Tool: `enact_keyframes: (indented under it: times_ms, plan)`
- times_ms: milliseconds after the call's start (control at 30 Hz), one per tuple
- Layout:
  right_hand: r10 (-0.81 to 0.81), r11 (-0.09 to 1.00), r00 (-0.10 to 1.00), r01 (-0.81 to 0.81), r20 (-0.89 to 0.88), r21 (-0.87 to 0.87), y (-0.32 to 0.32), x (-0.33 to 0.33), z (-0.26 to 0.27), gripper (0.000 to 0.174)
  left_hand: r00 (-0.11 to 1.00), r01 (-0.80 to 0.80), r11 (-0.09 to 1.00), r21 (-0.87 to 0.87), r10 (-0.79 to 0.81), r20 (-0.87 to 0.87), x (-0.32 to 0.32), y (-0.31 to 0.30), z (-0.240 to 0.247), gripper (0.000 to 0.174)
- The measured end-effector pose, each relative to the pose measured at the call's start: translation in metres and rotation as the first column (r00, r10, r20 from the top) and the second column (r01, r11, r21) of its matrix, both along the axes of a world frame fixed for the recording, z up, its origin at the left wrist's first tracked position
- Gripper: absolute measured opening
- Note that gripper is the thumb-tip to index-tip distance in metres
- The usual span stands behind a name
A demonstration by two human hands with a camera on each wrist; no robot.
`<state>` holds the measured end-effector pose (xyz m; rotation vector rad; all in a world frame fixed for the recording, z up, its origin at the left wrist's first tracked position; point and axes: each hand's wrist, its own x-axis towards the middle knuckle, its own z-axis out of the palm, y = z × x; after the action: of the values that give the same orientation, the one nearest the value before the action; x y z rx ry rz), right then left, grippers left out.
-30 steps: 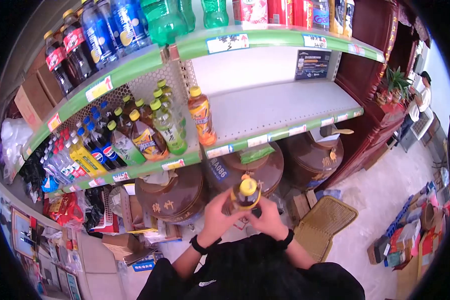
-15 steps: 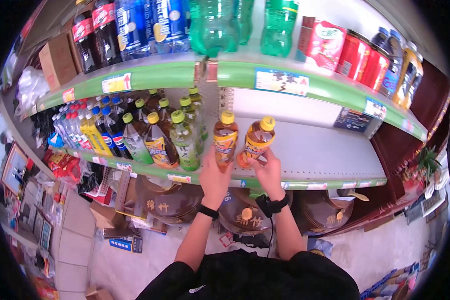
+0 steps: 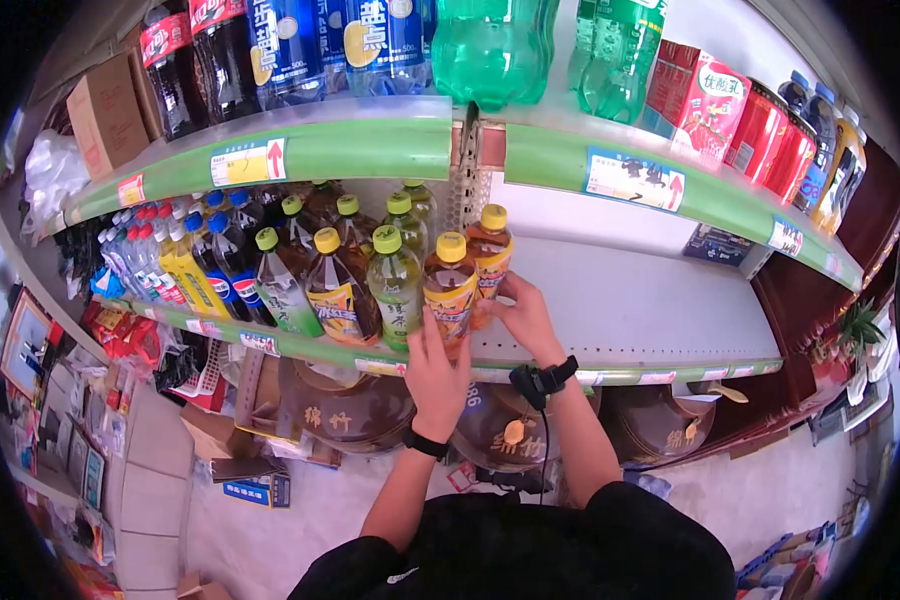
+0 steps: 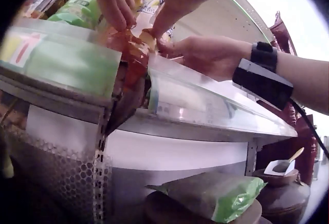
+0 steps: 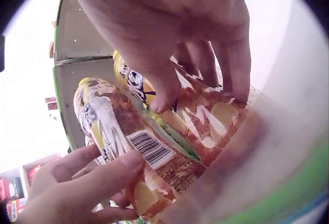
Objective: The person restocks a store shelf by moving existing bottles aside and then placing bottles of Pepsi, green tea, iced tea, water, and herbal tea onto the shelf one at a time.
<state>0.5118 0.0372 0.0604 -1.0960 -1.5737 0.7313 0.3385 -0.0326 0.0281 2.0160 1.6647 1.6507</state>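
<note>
Shop shelving with green price rails fills the head view, and the middle shelf [image 3: 660,300] carries the work. At left centre of the frame its drinks stand packed cap to cap, sorted by kind: small water bottles [image 3: 140,265], blue-capped cola [image 3: 215,255], then green tea bottles [image 3: 398,285], labels facing out, likely so a shopper reads them at a glance.

Just right of these, at the frame's centre, 2 amber bottles with yellow caps stand upright, 1 behind the other. The left hand [image 3: 438,365] comes up from below the rail, its grip closed around the lower body of the front tea bottle [image 3: 450,292]; the left wrist view shows fingertips pinching low at the shelf lip, a hold that seems to steady the base against its green neighbour. The right hand [image 3: 523,315] has its grip wrapped on the side of the rear tea bottle [image 3: 490,255], fingers curled at label height, apparently keeping it in line behind the front one.

Right of the hands the white board lies bare. Under the shelf, brown jars [image 3: 335,405] sit in the lower centre.
</note>
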Motion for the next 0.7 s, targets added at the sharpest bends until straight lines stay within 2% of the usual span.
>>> enact_keyframes:
  times_ms: [167, 367, 467, 667, 700]
  plan:
    - [0.086, 0.996, 0.995, -0.085, -0.047, 0.023, 0.025, -0.006, -0.011, 0.045, 0.998, -0.031, 0.997, 0.071, 0.035, -0.048, -0.004, 0.002, -0.002, 0.081]
    - [0.110, 0.993, 0.993, -0.111, 0.031, 0.030, 0.030, -0.022, 0.001, 0.053, 0.999, -0.027, 0.997, 0.074, 0.028, -0.019, -0.003, 0.004, -0.004, 0.083]
    - [0.117, 0.993, 0.993, -0.117, 0.009, -0.035, 0.039, -0.017, -0.012, 0.058, 1.000, -0.001, 0.997, 0.072, 0.001, -0.005, -0.006, 0.005, -0.005, 0.085]
    - [0.235, 0.965, 0.972, -0.230, 0.023, -0.128, 0.035, -0.012, -0.001, 0.064, 0.999, 0.019, 0.994, 0.106, -0.021, 0.024, -0.006, 0.007, -0.010, 0.082]
    - [0.198, 0.974, 0.980, -0.194, 0.028, -0.115, 0.035, -0.012, -0.003, 0.065, 0.999, 0.020, 0.994, 0.107, -0.024, 0.034, -0.006, 0.008, -0.013, 0.080]
